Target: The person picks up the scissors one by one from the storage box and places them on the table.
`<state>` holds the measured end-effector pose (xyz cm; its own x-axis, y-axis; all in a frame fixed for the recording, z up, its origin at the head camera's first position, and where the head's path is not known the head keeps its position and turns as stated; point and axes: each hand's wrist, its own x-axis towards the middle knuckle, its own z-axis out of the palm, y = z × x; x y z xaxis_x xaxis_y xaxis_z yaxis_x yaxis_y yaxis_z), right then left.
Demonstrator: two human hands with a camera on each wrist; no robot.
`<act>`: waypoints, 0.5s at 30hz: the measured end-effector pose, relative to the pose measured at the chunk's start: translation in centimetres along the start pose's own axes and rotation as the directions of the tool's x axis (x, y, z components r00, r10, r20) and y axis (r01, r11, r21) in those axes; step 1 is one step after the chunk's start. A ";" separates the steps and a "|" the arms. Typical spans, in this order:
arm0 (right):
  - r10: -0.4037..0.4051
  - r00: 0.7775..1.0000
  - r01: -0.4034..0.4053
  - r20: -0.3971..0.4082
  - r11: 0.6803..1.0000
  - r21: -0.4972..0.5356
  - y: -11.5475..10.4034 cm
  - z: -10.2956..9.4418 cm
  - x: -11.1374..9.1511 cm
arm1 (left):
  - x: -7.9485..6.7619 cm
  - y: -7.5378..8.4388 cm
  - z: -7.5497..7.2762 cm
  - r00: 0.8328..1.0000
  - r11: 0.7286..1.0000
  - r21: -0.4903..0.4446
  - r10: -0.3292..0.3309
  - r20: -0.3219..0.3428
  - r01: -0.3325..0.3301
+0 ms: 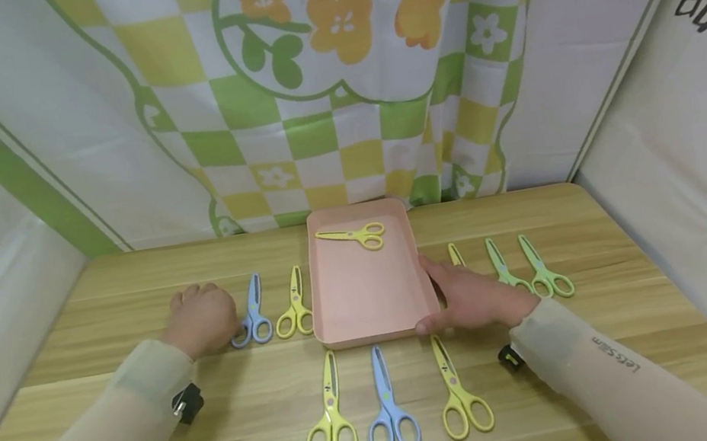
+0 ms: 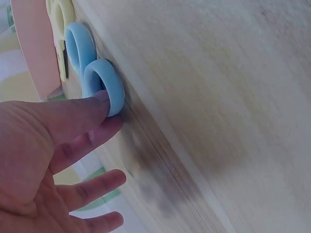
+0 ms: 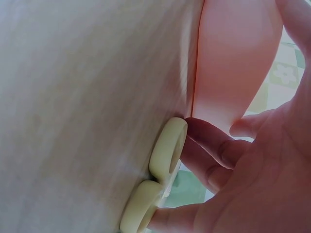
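At the left of the table my left hand (image 1: pixel 202 318) pinches a handle loop of the blue scissors (image 2: pixel 115 87) between thumb and forefinger. Its other fingers are spread apart in the left wrist view. The scissors lie with blades pointing away. My right hand (image 1: pixel 477 297) touches the pink tray (image 1: pixel 367 303) at its front right corner, thumb at the front and forefinger along the side. Inside the tray lies one pair of yellow scissors (image 1: pixel 350 235), sideways. Beneath the right hand are other yellow scissors (image 3: pixel 160 150), their handles partly hidden in the head view.
Yellow scissors (image 1: pixel 298 302) lie left of the tray. Green scissors (image 1: pixel 497 259) and more green scissors (image 1: pixel 536 261) are at the right. In front lie yellow scissors (image 1: pixel 330 401), blue scissors (image 1: pixel 385 393) and yellow scissors (image 1: pixel 452 382). A checked curtain (image 1: pixel 312 134) hangs behind the table.
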<state>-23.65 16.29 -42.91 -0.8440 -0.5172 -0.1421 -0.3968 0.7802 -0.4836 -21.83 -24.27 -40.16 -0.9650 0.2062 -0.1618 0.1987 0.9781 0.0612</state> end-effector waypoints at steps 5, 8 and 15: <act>-0.003 1.000 0.003 -0.003 1.000 0.003 0.0 0.0 0.0 | 0.1 -0.3 0.0 1.000 1.000 -0.024 0.009 0.012 -0.009; -0.004 1.000 0.004 0.001 1.000 0.002 0.0 -0.1 0.0 | 0.2 -0.6 -0.4 1.000 1.000 -0.023 0.005 0.006 -0.005; 0.002 1.000 -0.002 0.007 1.000 0.003 -0.1 -0.2 0.0 | 2.7 1.2 -1.6 0.996 0.998 -0.048 0.030 -0.087 -0.035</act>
<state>-23.65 16.30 -42.73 -0.8422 -0.5182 -0.1489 -0.3942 0.7802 -0.4857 -24.50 -22.53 -38.93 -0.9698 0.2327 -0.0732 0.2236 0.9680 0.1143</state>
